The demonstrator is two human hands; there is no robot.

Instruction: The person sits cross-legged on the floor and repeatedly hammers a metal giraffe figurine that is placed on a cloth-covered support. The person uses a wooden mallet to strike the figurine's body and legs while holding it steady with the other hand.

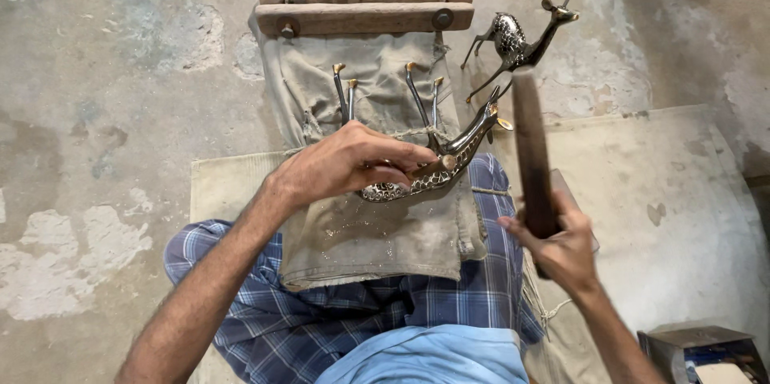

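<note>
My left hand (345, 163) grips a dark metal deer figurine (449, 159) that lies upside down on a khaki cloth (377, 232) over my lap, its brass-tipped legs pointing away from me. My right hand (561, 244) is closed around a long dark wooden stick (531, 143), held upright just right of the figurine's head. A second metal deer figurine (517, 39) stands on the floor beyond it.
A wooden clamp of two bars with bolts (365, 11) lies at the far end of the cloth. I sit on a pale mat (682, 208) on a stained concrete floor (120, 79). A small box (706, 352) sits at the lower right.
</note>
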